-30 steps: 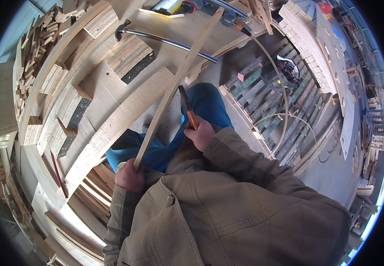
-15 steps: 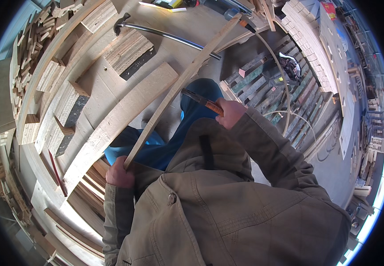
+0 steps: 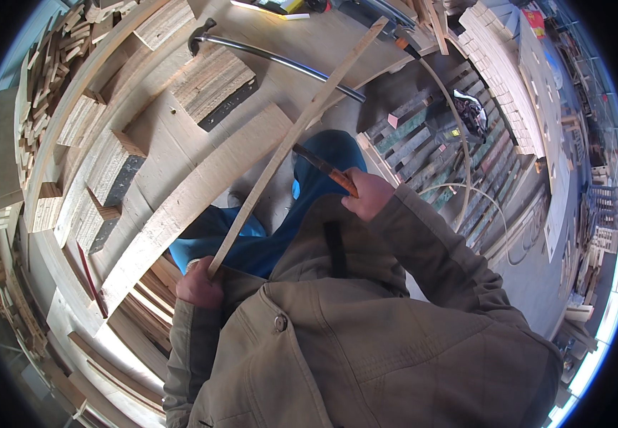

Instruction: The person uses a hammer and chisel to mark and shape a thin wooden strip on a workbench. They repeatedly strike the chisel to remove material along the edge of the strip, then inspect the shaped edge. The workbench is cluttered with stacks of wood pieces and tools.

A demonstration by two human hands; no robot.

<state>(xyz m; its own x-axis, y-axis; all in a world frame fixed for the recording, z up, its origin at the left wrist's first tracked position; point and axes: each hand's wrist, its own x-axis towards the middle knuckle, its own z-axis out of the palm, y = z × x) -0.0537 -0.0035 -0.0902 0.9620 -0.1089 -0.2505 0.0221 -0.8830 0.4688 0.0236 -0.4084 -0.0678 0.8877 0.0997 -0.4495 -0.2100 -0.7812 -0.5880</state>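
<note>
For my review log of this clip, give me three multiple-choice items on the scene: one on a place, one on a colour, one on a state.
1. Where does the left hand grip the long wooden strip?
A. at its near, lower end
B. at its middle
C. at its far end

2. What colour is the handle of the tool in the right hand?
A. green
B. orange
C. white

3. How is the wooden strip held?
A. lying flat on the floor
B. slanting up and away from the left hand
C. snapped in two

Answers:
1 A, the fist closes round the near end.
2 B, orange shows above the fingers.
3 B, it runs whole toward the bench.
</note>
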